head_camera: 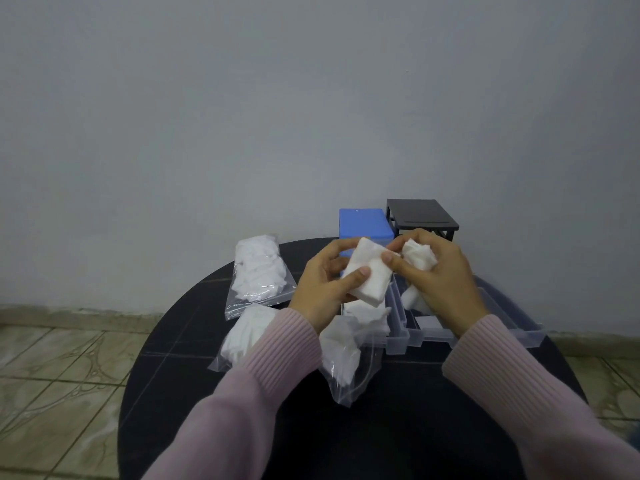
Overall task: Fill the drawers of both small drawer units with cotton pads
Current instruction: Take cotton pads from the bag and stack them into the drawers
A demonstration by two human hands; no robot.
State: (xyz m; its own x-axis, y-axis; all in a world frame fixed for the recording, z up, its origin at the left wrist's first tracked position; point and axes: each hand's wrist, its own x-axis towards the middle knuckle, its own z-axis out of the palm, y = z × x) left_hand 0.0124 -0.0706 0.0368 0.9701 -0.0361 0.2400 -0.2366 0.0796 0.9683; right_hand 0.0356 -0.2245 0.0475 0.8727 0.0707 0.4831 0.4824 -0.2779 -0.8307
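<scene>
I see a round black table (398,427) carrying three clear bags of cotton pads (258,271), a blue drawer unit (365,223) beside a black one (420,213), and clear pulled-out drawers (502,327).

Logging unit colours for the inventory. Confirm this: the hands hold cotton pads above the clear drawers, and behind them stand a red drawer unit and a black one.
One detail is wrong: the unit beside the black unit is blue, not red, as the head view shows. The rest stands: the left hand and right hand hold cotton pads above the clear drawers.
</scene>
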